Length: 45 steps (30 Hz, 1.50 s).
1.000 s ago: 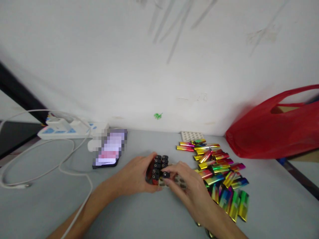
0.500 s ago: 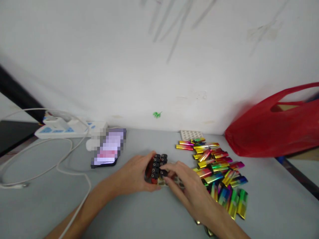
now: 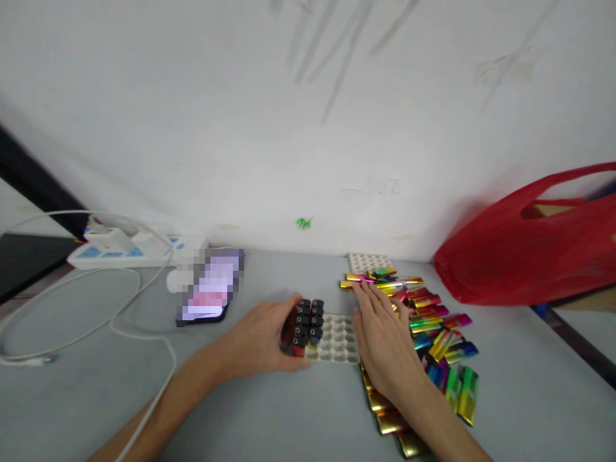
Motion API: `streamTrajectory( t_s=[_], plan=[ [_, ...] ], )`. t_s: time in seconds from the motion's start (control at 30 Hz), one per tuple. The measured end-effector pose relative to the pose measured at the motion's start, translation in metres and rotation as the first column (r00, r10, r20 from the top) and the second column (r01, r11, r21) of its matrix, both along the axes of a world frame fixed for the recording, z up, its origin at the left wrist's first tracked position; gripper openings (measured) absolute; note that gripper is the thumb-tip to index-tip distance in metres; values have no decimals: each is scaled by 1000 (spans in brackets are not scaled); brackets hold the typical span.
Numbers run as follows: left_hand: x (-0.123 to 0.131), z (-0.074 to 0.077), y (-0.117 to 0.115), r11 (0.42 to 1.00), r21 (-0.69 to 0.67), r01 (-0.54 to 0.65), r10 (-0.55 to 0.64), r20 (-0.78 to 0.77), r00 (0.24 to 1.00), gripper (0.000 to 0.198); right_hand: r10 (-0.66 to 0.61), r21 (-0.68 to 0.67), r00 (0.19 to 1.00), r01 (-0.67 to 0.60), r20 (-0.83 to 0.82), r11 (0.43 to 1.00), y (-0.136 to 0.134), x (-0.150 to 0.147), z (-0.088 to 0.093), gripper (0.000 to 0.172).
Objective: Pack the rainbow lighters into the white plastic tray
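My left hand (image 3: pixel 262 340) is wrapped round the left end of a white plastic tray (image 3: pixel 339 356) with rows of round holes. Two rows of lighters (image 3: pixel 308 321) stand upright in that end, black tops up, close against my palm. My right hand (image 3: pixel 385 337) is stretched out, palm down, over the left side of a pile of shiny multicoloured lighters (image 3: pixel 443 346). Its fingers point away from me toward the back of the pile, and no lighter shows in its grasp. The hand covers part of the pile.
Behind the pile lies a second white holed tray (image 3: pixel 369 262). A red bag (image 3: pixel 529 244) stands at the back right. At left are a phone (image 3: pixel 212 285), a power strip (image 3: pixel 129 249) and a looping white cable (image 3: pixel 163 337). A white wall (image 3: pixel 269 128) rises behind the table.
My right hand has let go of a lighter in the second row of the tray and moved right and away from me over the pile. My left hand keeps its place.
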<state>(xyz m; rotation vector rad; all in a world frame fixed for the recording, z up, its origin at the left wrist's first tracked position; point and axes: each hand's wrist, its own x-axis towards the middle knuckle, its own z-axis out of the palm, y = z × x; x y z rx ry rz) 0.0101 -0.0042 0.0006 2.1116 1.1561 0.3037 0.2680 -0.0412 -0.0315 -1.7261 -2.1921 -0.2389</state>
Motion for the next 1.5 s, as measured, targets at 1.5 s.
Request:
streamTrajectory(
  t_s=[1.5],
  plan=[
    [-2, -2, 0, 1000, 4, 5, -5, -17, 1000, 57, -389, -233, -204, -530, -898, 816, -3, -10, 29, 25]
  ],
)
